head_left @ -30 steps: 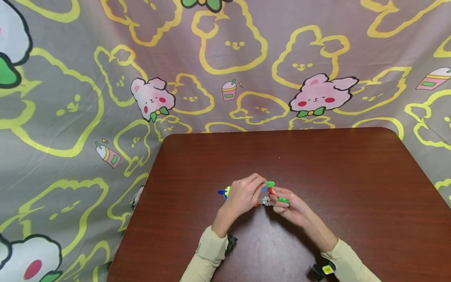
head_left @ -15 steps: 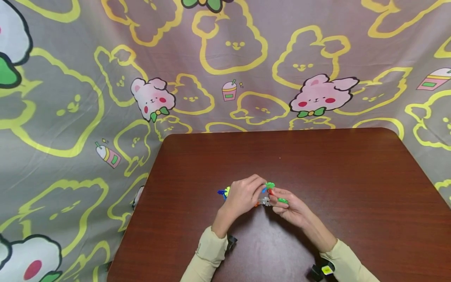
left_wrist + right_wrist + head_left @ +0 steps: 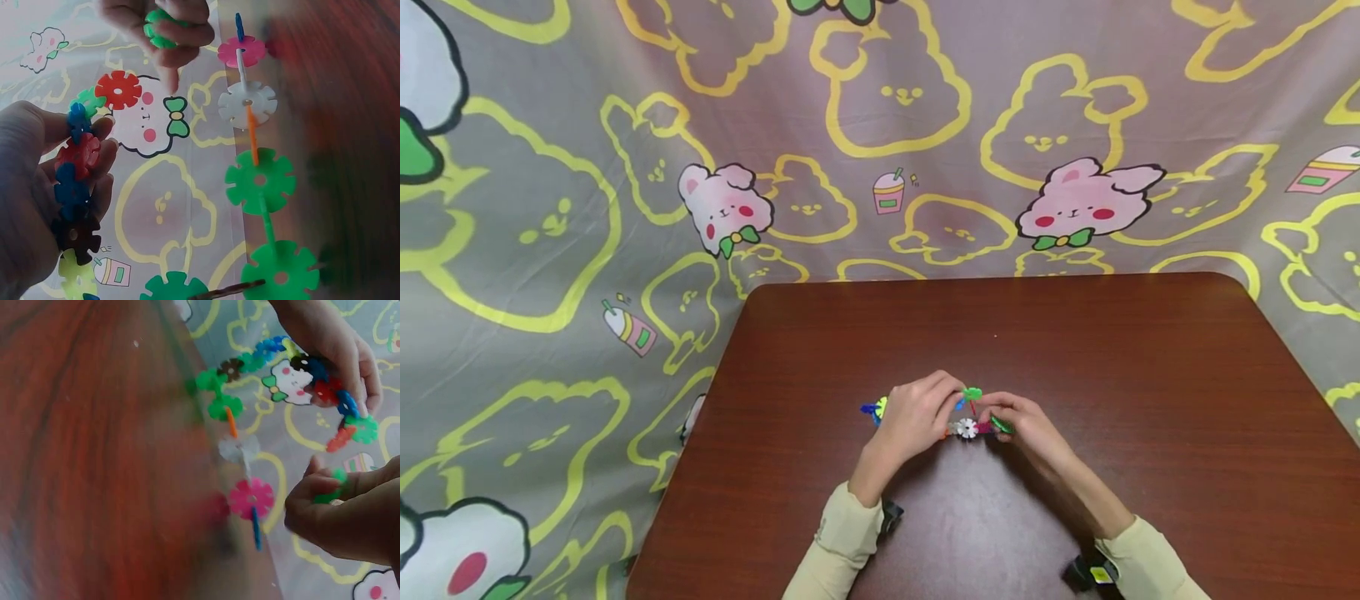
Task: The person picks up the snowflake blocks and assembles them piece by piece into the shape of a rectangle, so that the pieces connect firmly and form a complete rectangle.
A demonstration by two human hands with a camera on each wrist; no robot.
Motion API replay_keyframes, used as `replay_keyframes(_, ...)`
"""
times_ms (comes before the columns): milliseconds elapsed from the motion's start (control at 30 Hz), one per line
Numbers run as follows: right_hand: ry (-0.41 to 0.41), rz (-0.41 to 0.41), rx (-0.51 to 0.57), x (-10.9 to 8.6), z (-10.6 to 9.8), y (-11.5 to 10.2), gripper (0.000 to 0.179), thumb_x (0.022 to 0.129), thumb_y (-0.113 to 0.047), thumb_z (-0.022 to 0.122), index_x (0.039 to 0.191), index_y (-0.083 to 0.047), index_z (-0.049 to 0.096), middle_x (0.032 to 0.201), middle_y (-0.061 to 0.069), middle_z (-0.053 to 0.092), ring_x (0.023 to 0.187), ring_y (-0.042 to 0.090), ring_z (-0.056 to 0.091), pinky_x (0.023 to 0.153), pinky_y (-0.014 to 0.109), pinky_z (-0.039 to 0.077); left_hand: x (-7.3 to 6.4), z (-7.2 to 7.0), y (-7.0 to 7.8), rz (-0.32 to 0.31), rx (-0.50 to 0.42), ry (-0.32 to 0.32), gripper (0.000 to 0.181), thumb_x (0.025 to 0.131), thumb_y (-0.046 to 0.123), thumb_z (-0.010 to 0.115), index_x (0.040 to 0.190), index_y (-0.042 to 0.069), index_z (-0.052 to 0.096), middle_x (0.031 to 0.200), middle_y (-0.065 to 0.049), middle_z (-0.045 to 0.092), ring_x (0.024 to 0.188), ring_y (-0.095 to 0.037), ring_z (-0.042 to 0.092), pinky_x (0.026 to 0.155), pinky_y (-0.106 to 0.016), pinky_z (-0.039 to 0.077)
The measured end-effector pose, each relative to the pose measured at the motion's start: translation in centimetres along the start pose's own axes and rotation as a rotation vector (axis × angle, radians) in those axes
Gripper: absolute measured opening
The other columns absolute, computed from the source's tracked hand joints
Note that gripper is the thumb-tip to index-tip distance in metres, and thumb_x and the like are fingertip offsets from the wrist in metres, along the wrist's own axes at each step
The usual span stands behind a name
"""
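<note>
My left hand (image 3: 917,417) grips a curved chain of interlocking plastic snowflake discs. In the left wrist view its fingers curl round the stretch with a blue disc (image 3: 72,197) and a dark brown disc (image 3: 76,236). One chain end, past the fingertips, carries a light green disc (image 3: 362,429) and a red disc (image 3: 119,90). The other end hangs free with a white disc (image 3: 967,428), a pink disc (image 3: 251,499) and a blue disc (image 3: 256,530) seen edge-on. My right hand (image 3: 1033,433) holds a loose green disc (image 3: 164,31) in its curled fingers, apart from the red end disc.
The brown table (image 3: 1075,333) lies under both hands, with a tiny pale speck (image 3: 996,336) farther back. Behind it hangs a printed cloth (image 3: 925,183). Black wrist cameras sit at the cuffs, the right one (image 3: 1086,573) near the table's front.
My right fingers have come off the red end disc and drawn slightly right, keeping the green disc. The red disc and pink disc now show more plainly. The left hand has hardly moved.
</note>
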State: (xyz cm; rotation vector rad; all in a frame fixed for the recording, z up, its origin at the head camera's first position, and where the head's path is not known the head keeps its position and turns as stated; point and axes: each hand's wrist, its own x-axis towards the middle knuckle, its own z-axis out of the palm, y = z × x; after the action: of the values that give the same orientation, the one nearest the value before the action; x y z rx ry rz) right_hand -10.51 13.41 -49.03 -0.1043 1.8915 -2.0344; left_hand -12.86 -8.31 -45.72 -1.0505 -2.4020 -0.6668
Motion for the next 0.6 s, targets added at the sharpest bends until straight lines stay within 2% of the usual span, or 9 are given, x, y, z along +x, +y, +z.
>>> replay_keyframes(100,0.07,-0.108,-0.145,-0.3,-0.5,-0.3,0.035,0.099,0.006,0.054,0.133,0.016,0.053,0.104,0.023,0.068,0.084,0.014,0.063,0.073,0.023,0.049,0.0,0.0,0.0,-0.004,-0.004,-0.012,0.007,0.102,0.018,0.067,0.102,0.012,0.073,0.096,0.003,0.071,0.073,-0.009,0.066,0.058,-0.026,0.053)
replay_keyframes(200,0.101,-0.197,-0.225,-0.4,-0.8,-0.3,0.044,0.093,0.009,0.064,0.135,0.015,0.052,0.104,0.028,0.066,0.087,0.014,0.068,0.074,0.023,0.053,0.0,0.0,0.0,-0.007,-0.005,-0.022,0.009,0.103,0.019,0.066,0.102,0.013,0.073,0.097,0.002,0.071,0.073,-0.008,0.066,0.059,-0.025,0.053)
replay_keyframes(333,0.119,-0.242,-0.225,-0.4,-0.7,0.1,0.046,0.09,0.01,0.071,0.132,0.014,0.054,0.095,0.022,0.067,0.08,0.011,0.069,0.069,0.025,0.056,0.0,0.0,0.0,-0.009,-0.016,-0.016,0.009,0.102,0.019,0.067,0.102,0.012,0.073,0.096,0.003,0.071,0.072,-0.008,0.065,0.058,-0.024,0.052)
replay_keyframes(433,0.124,-0.277,-0.208,-0.3,-0.6,0.4,0.043,0.09,0.012,0.07,0.129,0.015,0.053,0.09,0.016,0.068,0.078,0.01,0.068,0.067,0.024,0.056,0.0,0.1,0.0,-0.006,-0.02,-0.01,0.009,0.102,0.019,0.067,0.102,0.012,0.073,0.096,0.003,0.071,0.071,-0.007,0.064,0.058,-0.024,0.052)
replay_keyframes(600,0.126,-0.307,-0.188,-0.1,-0.4,0.7,0.039,0.092,0.012,0.068,0.127,0.017,0.051,0.088,0.014,0.067,0.077,0.01,0.068,0.07,0.021,0.055,0.0,0.2,0.0,-0.003,-0.021,-0.009,0.009,0.102,0.019,0.066,0.102,0.012,0.072,0.096,0.003,0.071,0.069,-0.007,0.062,0.057,-0.022,0.05)
